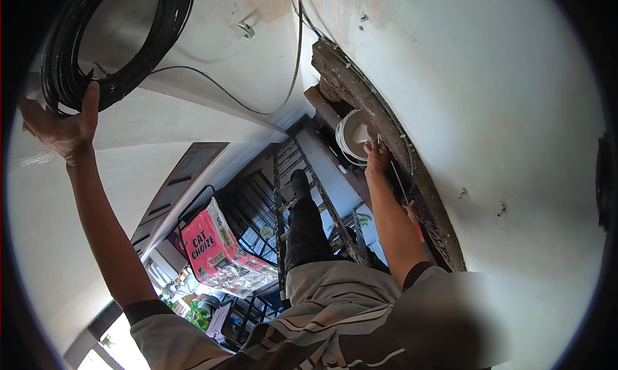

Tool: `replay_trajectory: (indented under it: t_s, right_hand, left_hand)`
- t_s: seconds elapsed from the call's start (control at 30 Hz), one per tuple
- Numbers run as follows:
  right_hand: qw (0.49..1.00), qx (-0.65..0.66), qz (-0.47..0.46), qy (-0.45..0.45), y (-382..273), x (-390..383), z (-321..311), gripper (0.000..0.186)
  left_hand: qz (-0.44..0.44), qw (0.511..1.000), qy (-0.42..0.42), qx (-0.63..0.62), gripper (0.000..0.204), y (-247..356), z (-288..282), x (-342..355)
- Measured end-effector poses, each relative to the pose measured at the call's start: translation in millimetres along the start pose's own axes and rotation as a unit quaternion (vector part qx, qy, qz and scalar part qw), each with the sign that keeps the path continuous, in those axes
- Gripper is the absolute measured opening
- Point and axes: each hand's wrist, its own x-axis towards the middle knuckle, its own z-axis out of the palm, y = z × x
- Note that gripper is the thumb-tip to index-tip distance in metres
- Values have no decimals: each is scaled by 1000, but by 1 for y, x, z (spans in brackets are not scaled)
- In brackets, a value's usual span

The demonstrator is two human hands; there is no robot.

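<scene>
A coil of black cable (55, 67) is at the upper left, against the pale wall. My left hand (64, 129) is at its lower edge, thumb in front and the other fingers at the side, gripping the coil. A single strand (219, 85) loops from it toward the wall corner. My right hand (377, 159) is at the near rim of a white bucket (343, 138) with something pale inside. Its fingers are pinched around a small, thin item that I cannot make out.
A dark wooden beam (373, 103) runs along the right wall, with cable along its edge. My leg (306, 231) stands on a ladder (281, 209). Below are a pink printed sack (209, 241) and black wire cages (248, 206). A green clip (246, 30) sticks out of the wall.
</scene>
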Motion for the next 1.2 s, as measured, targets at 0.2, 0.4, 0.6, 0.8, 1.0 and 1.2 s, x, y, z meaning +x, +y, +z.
replay_trajectory:
  t_s: [0.2, 0.4, 0.6, 0.8, 1.0, 1.2]
  right_hand:
    - [985, 162, 48, 26, -2, 4, 5, 37]
    - [971, 207, 95, 74, -15, -5, 37, 36]
    - [947, 293, 103, 82, -22, 1, 21, 34]
    - [960, 260, 98, 22, -33, -26, 9, 27]
    - [921, -288, -208, -160, -15, -12, -40, 27]
    - [739, -444, -395, -317, -37, 4, -20, 36]
  left_hand:
    - [-33, 999, 31, -9, 115, 5, 6, 4]
    - [-61, 998, 18, 0, 116, 7, 2, -2]
    - [-35, 998, -18, 49, 118, 3, 6, -3]
    - [-51, 998, 29, -32, 109, 2, 2, -9]
    - [-38, 999, 18, 7, 104, 8, 8, -4]
    - [-39, 999, 9, 12, 116, 9, 6, -3]
